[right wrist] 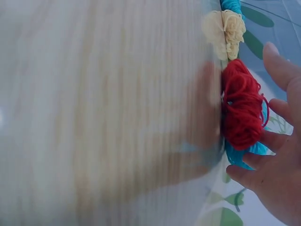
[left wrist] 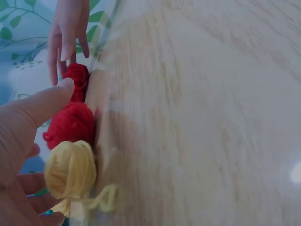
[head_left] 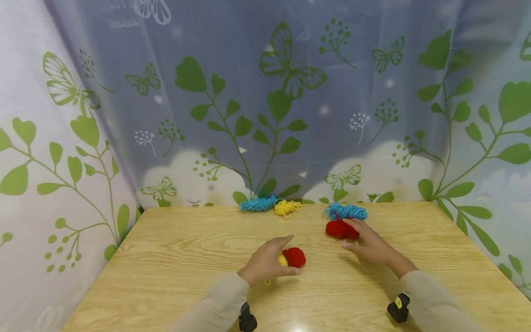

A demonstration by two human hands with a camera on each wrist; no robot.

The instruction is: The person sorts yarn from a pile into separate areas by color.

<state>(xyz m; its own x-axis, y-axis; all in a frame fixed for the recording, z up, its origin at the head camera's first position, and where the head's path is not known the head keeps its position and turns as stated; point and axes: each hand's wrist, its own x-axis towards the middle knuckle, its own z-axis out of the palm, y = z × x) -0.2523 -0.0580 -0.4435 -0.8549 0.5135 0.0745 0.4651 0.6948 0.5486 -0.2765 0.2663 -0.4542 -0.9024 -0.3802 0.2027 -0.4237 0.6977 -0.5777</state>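
My left hand [head_left: 267,263] arches beside a yellow yarn ball [left wrist: 70,169], with thumb and fingers spread apart. In the head view that hand hides most of the yellow ball. Against it sits a red yarn ball [head_left: 295,257], and a short yellow tail of yarn curls on the table. My right hand [head_left: 371,244] reaches over the right end of a red yarn bundle [right wrist: 242,106], its fingers spread and fingertips right at the yarn. Just behind that bundle lies a blue yarn skein [head_left: 346,211].
At the table's back edge another blue skein [head_left: 258,204] lies next to a yellow yarn bundle [head_left: 287,208]. A curtain [head_left: 232,92] printed with leaves and butterflies rises behind the wooden table [head_left: 186,258]. A black wrist camera [head_left: 399,308] is strapped at the right sleeve.
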